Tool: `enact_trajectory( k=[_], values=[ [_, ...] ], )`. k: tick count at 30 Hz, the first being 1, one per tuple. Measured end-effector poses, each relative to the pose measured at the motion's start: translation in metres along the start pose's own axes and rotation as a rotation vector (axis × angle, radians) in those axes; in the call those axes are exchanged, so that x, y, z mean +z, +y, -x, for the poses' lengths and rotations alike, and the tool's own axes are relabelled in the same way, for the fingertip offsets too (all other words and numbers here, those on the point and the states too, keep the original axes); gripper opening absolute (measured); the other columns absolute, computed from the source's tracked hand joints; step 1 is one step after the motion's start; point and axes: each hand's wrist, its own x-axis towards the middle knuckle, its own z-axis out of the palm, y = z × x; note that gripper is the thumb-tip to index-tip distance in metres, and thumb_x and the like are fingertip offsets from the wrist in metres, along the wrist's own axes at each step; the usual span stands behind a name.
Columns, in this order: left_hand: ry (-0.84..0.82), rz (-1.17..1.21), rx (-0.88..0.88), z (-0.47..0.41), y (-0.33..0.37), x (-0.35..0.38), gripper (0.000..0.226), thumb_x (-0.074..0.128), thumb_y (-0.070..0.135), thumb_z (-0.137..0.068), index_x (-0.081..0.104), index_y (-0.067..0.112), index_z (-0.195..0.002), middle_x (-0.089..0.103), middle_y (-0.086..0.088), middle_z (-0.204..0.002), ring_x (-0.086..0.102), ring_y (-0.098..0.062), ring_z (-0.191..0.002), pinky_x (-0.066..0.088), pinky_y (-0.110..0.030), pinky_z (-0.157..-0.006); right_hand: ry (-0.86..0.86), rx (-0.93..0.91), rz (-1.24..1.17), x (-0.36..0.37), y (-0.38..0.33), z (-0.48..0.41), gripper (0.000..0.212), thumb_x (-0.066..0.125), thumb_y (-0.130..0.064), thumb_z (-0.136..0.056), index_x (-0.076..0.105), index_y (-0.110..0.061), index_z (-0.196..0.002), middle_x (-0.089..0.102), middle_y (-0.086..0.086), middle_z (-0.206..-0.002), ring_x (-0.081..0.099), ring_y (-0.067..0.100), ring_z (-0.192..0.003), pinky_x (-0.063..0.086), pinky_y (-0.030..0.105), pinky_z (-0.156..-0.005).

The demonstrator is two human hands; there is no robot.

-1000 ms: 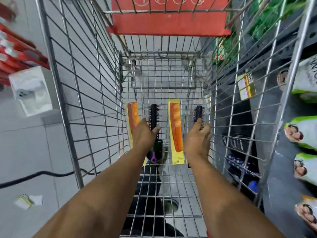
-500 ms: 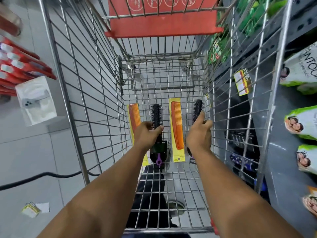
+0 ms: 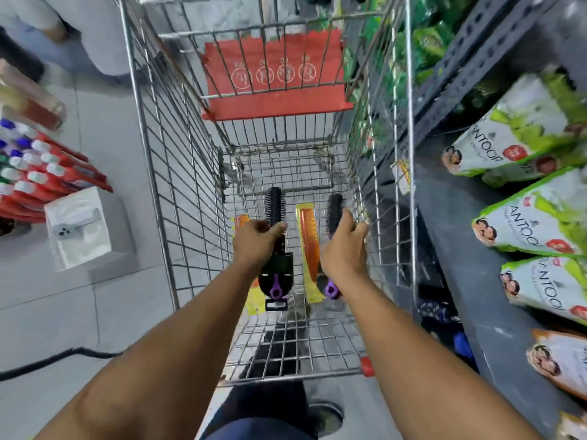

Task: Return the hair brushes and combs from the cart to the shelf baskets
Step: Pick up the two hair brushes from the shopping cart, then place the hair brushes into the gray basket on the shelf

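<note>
Two round black brushes with purple handle ends are held inside the cart (image 3: 165,198); the left brush (image 3: 275,204) is gripped by the left hand (image 3: 258,242), the right brush (image 3: 334,211) by the right hand (image 3: 344,249); an orange comb (image 3: 309,236) lies between; a second comb (image 3: 242,221) is mostly hidden, seemingly orange; both arms are stretched forward.

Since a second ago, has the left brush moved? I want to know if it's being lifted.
Yes. The left brush, gripped by the left hand, now reaches farther up past the orange comb lying on the cart floor, so it appears to be rising.
</note>
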Motion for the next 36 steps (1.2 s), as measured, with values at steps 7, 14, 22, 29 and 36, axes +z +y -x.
enact_trajectory(
  k=[7,14,22,29,36],
  values=[
    [-0.118,0.099,0.074,0.040,0.049,-0.025,0.037,0.079,0.043,-0.071,0.075,0.009,-0.082,0.075,-0.018,-0.082,0.073,-0.036,-0.075,0.059,-0.057,-0.073,0.035,-0.038,-0.149,-0.050,-0.026,0.050,0.065,0.054,-0.011,-0.091,0.023,-0.021,-0.147,0.029,0.016,-0.144,0.053,0.024,-0.081,0.050,0.037,-0.067],
    [-0.175,0.140,0.153,0.098,0.107,-0.053,0.031,0.079,0.034,-0.076,0.072,0.004,-0.079,0.068,-0.016,-0.073,0.067,-0.031,-0.066,0.059,-0.058,-0.070,0.148,-0.088,-0.385,-0.121,-0.036,0.101,0.056,0.053,-0.017,-0.092,0.033,-0.016,-0.144,0.037,0.012,-0.142,0.056,0.029,-0.108,0.043,0.031,-0.079],
    [-0.343,0.190,0.231,0.174,0.169,-0.048,0.027,0.081,0.020,-0.073,0.067,-0.003,-0.075,0.057,-0.017,-0.069,0.055,-0.024,-0.054,0.055,-0.035,-0.051,0.333,-0.085,-0.507,-0.207,-0.008,0.166,0.058,0.061,-0.017,-0.087,0.038,-0.014,-0.140,0.049,0.015,-0.132,0.048,0.029,-0.119,0.038,0.030,-0.095],
    [-0.511,0.143,0.411,0.268,0.227,-0.014,0.040,0.083,0.020,-0.072,0.064,-0.010,-0.092,0.061,-0.023,-0.077,0.061,-0.032,-0.064,0.058,-0.059,-0.065,0.530,-0.086,-0.582,-0.277,0.044,0.238,0.051,0.064,-0.021,-0.085,0.044,-0.013,-0.131,0.056,0.010,-0.121,0.055,0.027,-0.111,0.043,0.032,-0.088],
    [-0.661,0.096,0.555,0.356,0.269,0.051,0.053,0.089,0.023,-0.061,0.066,-0.010,-0.096,0.069,-0.022,-0.078,0.068,-0.032,-0.067,0.061,-0.052,-0.064,0.730,-0.024,-0.625,-0.338,0.103,0.289,0.070,0.066,-0.031,-0.083,0.032,-0.020,-0.144,0.054,0.007,-0.133,0.055,0.022,-0.116,0.040,0.029,-0.087]
  ],
)
